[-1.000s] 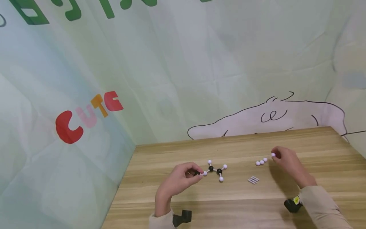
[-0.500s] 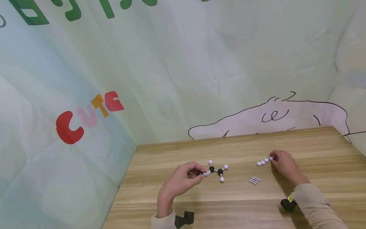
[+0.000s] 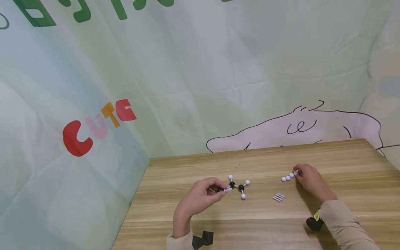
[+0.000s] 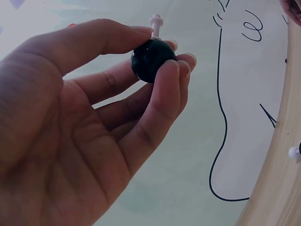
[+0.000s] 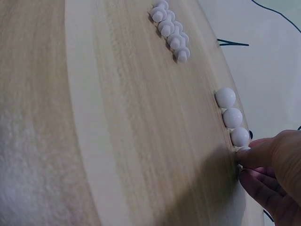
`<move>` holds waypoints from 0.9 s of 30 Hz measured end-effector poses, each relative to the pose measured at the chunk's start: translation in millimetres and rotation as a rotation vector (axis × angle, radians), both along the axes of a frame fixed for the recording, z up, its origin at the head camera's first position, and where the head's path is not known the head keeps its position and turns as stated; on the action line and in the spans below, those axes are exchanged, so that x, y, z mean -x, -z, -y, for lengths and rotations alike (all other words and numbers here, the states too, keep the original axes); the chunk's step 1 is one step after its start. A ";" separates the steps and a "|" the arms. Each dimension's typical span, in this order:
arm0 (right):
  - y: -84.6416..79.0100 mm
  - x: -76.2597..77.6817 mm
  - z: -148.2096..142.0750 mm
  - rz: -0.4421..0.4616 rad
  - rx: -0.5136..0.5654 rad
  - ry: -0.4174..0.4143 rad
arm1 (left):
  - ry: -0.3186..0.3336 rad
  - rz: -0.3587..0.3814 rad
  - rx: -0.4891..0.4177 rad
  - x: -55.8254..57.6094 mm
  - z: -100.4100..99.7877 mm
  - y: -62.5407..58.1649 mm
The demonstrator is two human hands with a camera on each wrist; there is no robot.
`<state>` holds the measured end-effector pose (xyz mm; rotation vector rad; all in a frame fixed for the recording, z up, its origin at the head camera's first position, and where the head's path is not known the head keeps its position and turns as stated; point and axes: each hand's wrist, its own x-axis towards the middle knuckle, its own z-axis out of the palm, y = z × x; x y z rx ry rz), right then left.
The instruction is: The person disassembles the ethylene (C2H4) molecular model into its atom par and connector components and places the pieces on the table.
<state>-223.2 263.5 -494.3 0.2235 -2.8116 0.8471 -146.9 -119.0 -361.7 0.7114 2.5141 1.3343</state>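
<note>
My left hand (image 3: 200,196) pinches a black ball (image 4: 151,60) between thumb and fingers. From the ball sticks out a white connector peg (image 4: 156,26). Just right of that hand in the head view lies a ball-and-stick molecule model (image 3: 241,188), with two black balls joined to white balls. My right hand (image 3: 314,182) reaches down to the table and pinches a white ball (image 5: 243,149), mostly hidden by the fingertips. This ball is at the end of a row of white balls (image 5: 233,117).
Several white connector pegs (image 3: 279,197) lie side by side between the model and the right hand. The wooden table (image 3: 250,229) ends at the back against a printed cloth (image 3: 187,86). A black wrist device (image 3: 315,224) is worn at the right sleeve.
My right hand has come down and left, bringing its white ball from apart to the end of the row. My left hand keeps its grip on the black ball, nearly still.
</note>
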 end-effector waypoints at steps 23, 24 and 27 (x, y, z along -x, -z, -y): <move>-28.5 -5.4 -7.3 0.030 0.104 0.036 | 0.021 0.029 -0.037 0.5 -5.0 -0.9; -34.6 -6.5 -5.5 0.016 0.114 0.042 | 0.024 0.028 -0.036 0.4 -5.4 -0.6; -55.4 -13.2 5.1 -0.010 0.147 0.042 | 0.035 0.016 -0.034 0.0 -8.2 -0.2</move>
